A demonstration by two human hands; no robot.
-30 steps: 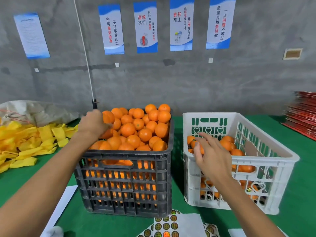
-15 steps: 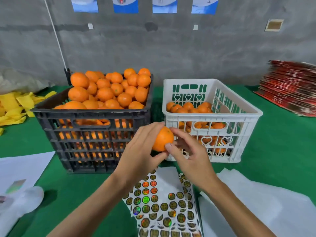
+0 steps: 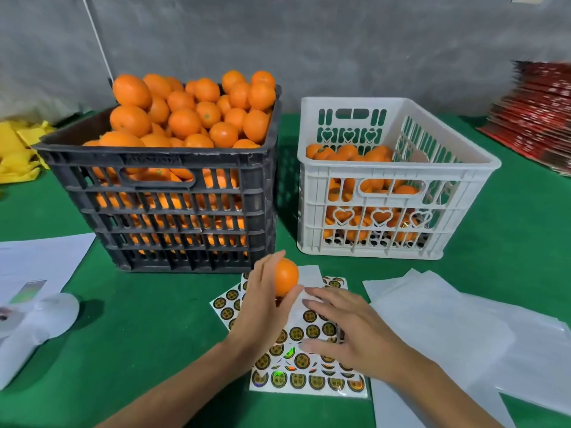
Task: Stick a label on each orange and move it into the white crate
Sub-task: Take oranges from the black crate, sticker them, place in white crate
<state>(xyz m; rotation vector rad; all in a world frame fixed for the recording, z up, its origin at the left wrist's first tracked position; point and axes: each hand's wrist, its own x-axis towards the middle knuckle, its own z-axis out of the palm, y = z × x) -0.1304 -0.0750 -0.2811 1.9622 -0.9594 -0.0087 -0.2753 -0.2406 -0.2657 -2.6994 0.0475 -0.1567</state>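
My left hand holds one orange, fingers and thumb curled round it, raised just in front of the black crate. Orange: smooth, evenly coloured, near round, so no long axis matters; I see no label on the face toward me.

My right hand is spread flat, fingers straight, holding nothing, low over the label sheet. Whether a fingertip touches a label I cannot tell.

Key relation: the sheet lies in front of the black crate, directly under the right hand; the orange sits just up and left of that hand, near. So the right hand is nearer the labels and, I judge, should peel one and carry it across to the orange.

White crate stands right of the black crate, part filled.
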